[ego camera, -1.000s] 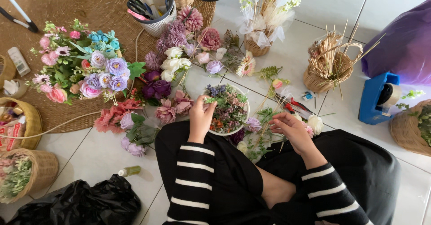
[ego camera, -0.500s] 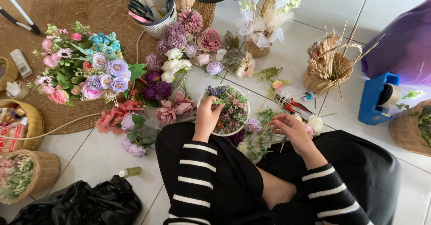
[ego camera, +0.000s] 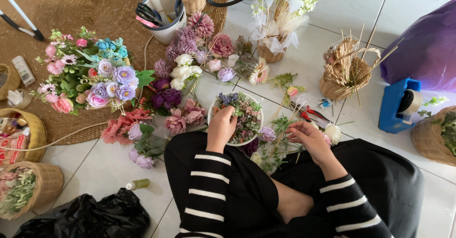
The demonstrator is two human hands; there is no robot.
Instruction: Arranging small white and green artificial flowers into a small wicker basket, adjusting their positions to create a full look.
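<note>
I sit on a white tiled floor with black clothes and striped sleeves. My left hand rests on a round white bowl of small green and purple flower bits, fingers curled into the filling. My right hand hovers over green sprigs and thin wooden sticks in front of my lap, fingers bent around a stem or stick; I cannot tell exactly what it grips. A white rose head lies just right of that hand.
Loose artificial flowers spread across the floor. A mixed bouquet lies on the woven mat. A scissors cup, a basket of sticks, a blue tape dispenser, wicker baskets and a black bag surround me.
My left hand has shifted slightly over the bowl. The right hand stays by the sprigs with little movement.
</note>
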